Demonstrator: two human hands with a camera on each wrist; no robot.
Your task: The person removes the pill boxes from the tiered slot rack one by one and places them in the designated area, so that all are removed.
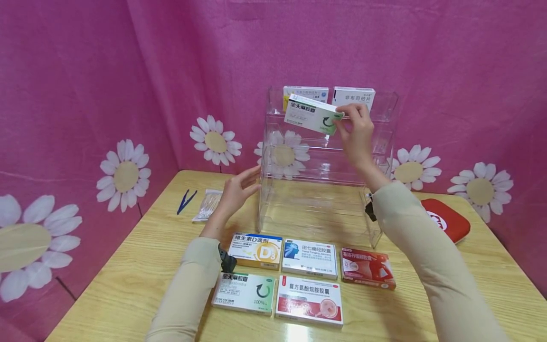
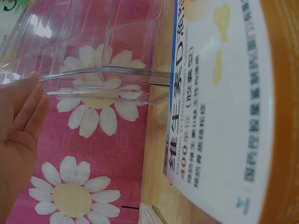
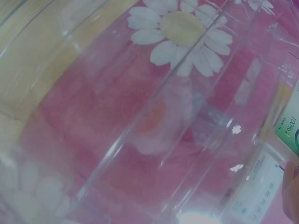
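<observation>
Boxes (image 1: pixel 310 259) before rack (image 1: pixel 316 177), tweezers (image 1: pixel 185 203) left, case (image 1: pixel 453 221) right

Showed clear, glossy plastic in the tiered rack (image 1: pixel 325 164), smooth printed card with a slight sheen in the raised green-and-white box (image 1: pixel 311 115), glossy wood grain on the table (image 1: pixel 143 266), and matt cloth in the pink backdrop (image 1: pixel 222 52) and beige sleeves (image 1: pixel 431 251).

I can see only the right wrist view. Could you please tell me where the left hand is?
Observer: The left hand is at the left side of the clear rack.
Operator: Thank you. How many boxes are lying on the table?
Observer: Five: three in the far row, two in the near row.
Operator: And what is to the right of the rack, please?
Observer: A red case lies there.
</observation>
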